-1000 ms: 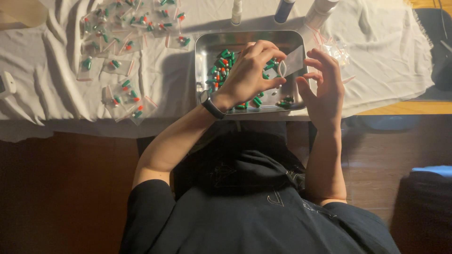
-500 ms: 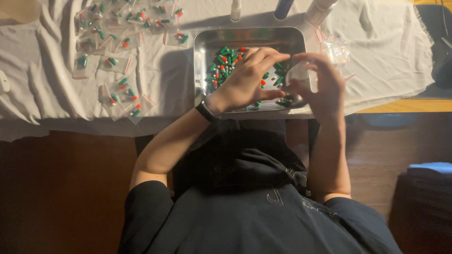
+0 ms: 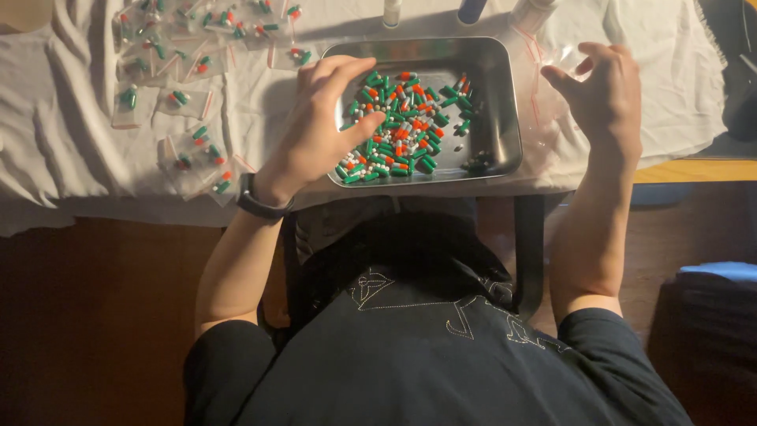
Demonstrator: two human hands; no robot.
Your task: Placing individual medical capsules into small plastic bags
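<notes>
A metal tray (image 3: pixel 505 95) on a white cloth (image 3: pixel 71 142) holds a heap of green, orange and white capsules (image 3: pixel 402 134). My left hand (image 3: pixel 315 126) hovers over the tray's left part, fingers spread and curved above the capsules, with a dark wristband (image 3: pixel 260 207) on the wrist. My right hand (image 3: pixel 603 95) is raised to the right of the tray, fingers apart, next to a pile of empty clear zip bags (image 3: pixel 552 47). I see nothing held in either hand.
Several small clear bags with capsules in them (image 3: pixel 189 150) lie spread on the cloth left of the tray. Bottles (image 3: pixel 392 12) stand at the far edge behind it. A blue object (image 3: pixel 721 272) sits low at the right, beside a dark floor.
Both hands were together over the tray's right side, handling a small bag. They have parted: the left moved to the tray's left part, the right moved out past its right edge.
</notes>
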